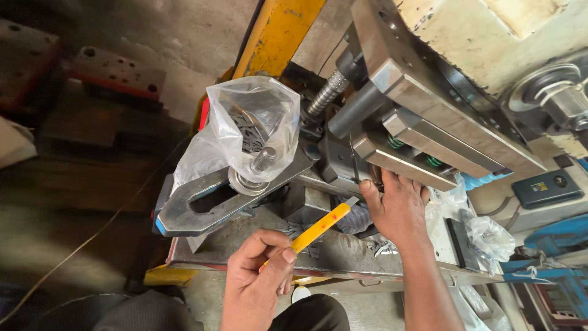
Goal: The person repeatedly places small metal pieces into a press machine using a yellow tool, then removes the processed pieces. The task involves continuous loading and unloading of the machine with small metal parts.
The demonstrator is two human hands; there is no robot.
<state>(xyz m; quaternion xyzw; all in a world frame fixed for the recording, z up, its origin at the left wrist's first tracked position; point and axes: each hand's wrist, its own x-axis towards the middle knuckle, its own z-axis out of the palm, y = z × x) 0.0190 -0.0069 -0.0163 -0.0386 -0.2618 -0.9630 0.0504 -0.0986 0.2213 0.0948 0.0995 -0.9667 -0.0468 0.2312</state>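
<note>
Left hand point(260, 276) grips my yellow flat stick point(318, 228), tip toward grey steel press die point(392, 144) | right hand point(398, 208) reaches under die, grip unclear | stamped bits point(383, 247) beside die uncleared

Person, head-camera view, two bare hands. Left hand point(257, 285): no glove, no ring, no watch; short, rounded thumbnail; wrist and forearm uncovered down to the lower frame edge. Right hand point(398, 211): no glove, no jewellery; forearm bare and sleeveless for its whole visible length, running to the lower frame edge. Clothing: dark, near-black fabric showing between the two forearms at the bottom of the frame; garment type cannot be told.
</note>
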